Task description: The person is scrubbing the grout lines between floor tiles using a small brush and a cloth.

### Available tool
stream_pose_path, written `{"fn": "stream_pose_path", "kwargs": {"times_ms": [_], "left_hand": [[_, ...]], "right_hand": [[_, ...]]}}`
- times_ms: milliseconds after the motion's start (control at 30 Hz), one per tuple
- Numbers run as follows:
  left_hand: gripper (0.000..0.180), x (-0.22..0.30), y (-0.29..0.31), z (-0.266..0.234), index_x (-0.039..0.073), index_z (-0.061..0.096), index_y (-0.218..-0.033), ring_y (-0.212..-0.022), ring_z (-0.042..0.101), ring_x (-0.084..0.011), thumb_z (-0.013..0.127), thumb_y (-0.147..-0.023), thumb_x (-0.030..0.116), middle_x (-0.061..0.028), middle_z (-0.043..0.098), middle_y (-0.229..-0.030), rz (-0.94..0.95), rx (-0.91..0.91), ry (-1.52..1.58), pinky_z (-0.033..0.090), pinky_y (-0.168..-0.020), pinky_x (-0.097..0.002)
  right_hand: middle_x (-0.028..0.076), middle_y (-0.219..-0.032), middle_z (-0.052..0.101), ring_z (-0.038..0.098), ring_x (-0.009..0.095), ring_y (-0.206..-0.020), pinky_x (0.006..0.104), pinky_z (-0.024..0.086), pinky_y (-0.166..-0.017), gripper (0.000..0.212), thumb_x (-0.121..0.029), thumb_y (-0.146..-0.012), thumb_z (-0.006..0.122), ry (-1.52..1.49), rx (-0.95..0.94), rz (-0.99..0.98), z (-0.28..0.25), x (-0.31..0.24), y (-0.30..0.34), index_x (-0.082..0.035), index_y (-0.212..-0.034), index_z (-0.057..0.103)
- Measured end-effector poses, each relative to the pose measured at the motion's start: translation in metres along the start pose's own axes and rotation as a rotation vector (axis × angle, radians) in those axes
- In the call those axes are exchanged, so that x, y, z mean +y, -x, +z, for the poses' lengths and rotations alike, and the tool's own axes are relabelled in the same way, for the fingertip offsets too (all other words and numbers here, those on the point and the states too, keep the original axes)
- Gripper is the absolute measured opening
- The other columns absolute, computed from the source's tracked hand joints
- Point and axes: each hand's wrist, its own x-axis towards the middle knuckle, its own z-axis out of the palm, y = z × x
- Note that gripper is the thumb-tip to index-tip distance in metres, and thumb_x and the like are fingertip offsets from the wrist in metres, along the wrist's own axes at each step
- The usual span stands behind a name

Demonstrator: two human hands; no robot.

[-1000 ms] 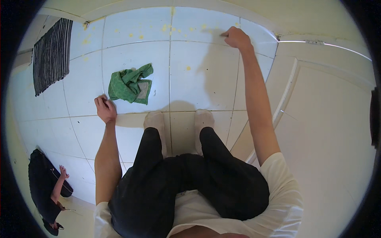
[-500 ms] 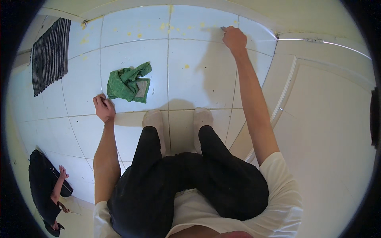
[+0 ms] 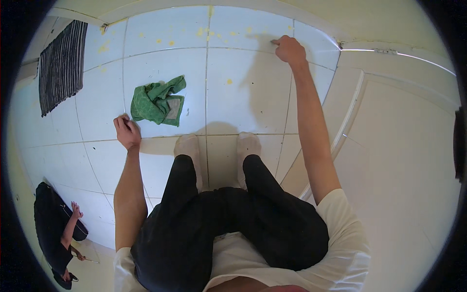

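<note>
My right hand (image 3: 292,50) reaches far out over the white tiled floor (image 3: 243,104), its fingers closed in a pinch. A small greyish tip shows at the fingertips, too small to name. Yellow spots (image 3: 199,33) dot the tiles to the left of this hand. My left hand (image 3: 127,132) rests on the floor with curled fingers, just left of a crumpled green cloth (image 3: 154,104). Whether anything is inside those fingers is hidden.
A dark striped mat (image 3: 62,68) lies at the far left. At lower left is another person in black (image 3: 51,228). A pale door (image 3: 394,141) stands along the right, and a wall (image 3: 316,14) borders the far side. My feet (image 3: 248,143) are on the tiles.
My right hand has shifted slightly toward me and to the right. My left hand and the green cloth have stayed in place.
</note>
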Motion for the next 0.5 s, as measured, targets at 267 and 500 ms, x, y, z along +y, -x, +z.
{"fn": "stream_pose_path", "kwargs": {"times_ms": [267, 500], "left_hand": [[0.016, -0.012, 0.002, -0.006, 0.004, 0.053, -0.103, -0.096, 0.059, -0.0355, 0.049, -0.09, 0.012, -0.0128, 0.053, -0.105, -0.051, -0.049, -0.029, 0.05, -0.081, -0.0457], [0.012, 0.0, -0.001, 0.002, 0.006, 0.053, -0.1, -0.088, 0.061, -0.0331, 0.047, -0.09, 0.01, -0.0101, 0.053, -0.103, 0.003, 0.015, -0.046, 0.051, -0.075, -0.0435]], "right_hand": [[0.019, -0.107, 0.072, 0.069, 0.037, -0.103, 0.0474, 0.057, -0.087, 0.031, -0.017, -0.084, 0.064, -0.091, -0.004, -0.057, -0.006, -0.028, 0.004, -0.009, -0.112, 0.073], [0.021, -0.105, 0.073, 0.07, 0.038, -0.101, 0.0474, 0.056, -0.089, 0.028, -0.019, -0.084, 0.065, -0.189, 0.164, -0.027, -0.001, -0.021, -0.024, -0.005, -0.107, 0.073]]}}
